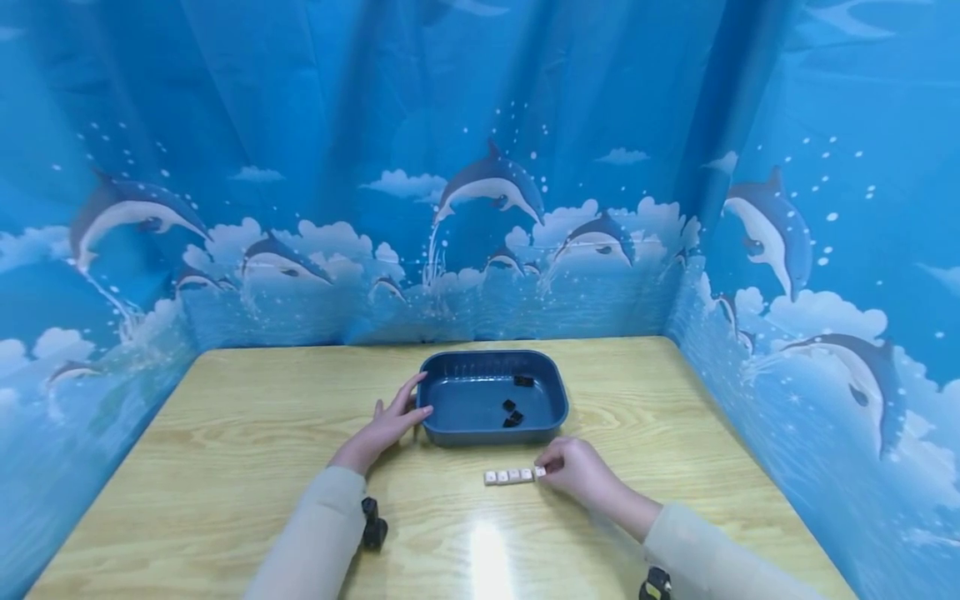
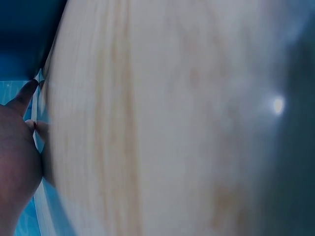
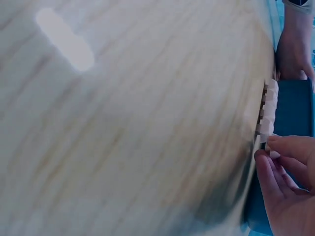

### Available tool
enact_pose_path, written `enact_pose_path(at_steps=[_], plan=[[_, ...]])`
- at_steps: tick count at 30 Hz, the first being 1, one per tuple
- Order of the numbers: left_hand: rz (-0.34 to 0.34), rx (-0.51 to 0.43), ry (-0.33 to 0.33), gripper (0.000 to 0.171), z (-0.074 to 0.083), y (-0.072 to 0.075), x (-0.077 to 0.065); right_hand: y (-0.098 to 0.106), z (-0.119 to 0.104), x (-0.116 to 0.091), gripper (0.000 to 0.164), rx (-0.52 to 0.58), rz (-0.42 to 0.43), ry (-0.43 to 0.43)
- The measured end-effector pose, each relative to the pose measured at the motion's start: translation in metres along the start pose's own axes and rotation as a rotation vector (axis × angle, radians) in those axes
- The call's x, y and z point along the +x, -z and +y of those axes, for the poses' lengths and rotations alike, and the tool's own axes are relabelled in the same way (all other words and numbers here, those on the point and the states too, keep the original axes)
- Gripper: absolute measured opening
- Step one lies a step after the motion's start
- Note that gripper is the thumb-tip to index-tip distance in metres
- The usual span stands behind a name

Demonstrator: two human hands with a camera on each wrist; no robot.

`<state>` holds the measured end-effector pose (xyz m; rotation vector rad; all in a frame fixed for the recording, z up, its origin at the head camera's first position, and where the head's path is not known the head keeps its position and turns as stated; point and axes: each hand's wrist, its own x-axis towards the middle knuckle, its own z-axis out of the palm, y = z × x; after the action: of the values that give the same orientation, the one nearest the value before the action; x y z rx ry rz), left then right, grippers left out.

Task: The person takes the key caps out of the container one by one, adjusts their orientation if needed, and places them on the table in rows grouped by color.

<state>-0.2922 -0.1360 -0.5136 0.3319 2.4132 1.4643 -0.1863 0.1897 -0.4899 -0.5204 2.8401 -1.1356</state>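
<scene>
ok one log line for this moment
left grip: touching blue tray | right grip: pinching white piece beside row | tray: black pieces inside

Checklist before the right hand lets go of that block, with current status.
1. Grip: ok. The right hand pinches a small white block between thumb and fingers.
2. Row in place: ok. Four white blocks stand side by side on the table, in front of the tray.
3. Held block at the row's right end: ok.
4. Held block touching its neighbour: cannot tell; the join is too small to judge.
5. Left hand on the tray: ok, at its left side.
6. Markings on the white blocks readable: cannot tell, too small.
</scene>
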Motion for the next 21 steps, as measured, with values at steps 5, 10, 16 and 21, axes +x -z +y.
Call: enact_pose_path(at_steps=[5, 10, 16, 21], plan=[[0.002, 0.003, 0.003, 0.069, 0.0019, 0.0005, -0.0006, -0.0051, 0.0030, 0.0021, 0.021, 0.012, 0.006, -0.033], [0.003, 0.002, -0.006, 0.069, 0.0021, 0.0000, -0.0006, -0.0064, 0.0025, 0.0020, 0.022, -0.007, 0.011, -0.044], [-0.003, -0.005, 0.007, 0.069, 0.0001, -0.0002, 0.0008, -0.0087, 0.0038, 0.0027, 0.021, -0.018, 0.012, -0.056], [-0.004, -0.006, 0.017, 0.069, 0.0015, -0.0005, -0.0001, -0.0096, 0.0037, 0.0025, 0.021, -0.009, 0.012, -0.070]])
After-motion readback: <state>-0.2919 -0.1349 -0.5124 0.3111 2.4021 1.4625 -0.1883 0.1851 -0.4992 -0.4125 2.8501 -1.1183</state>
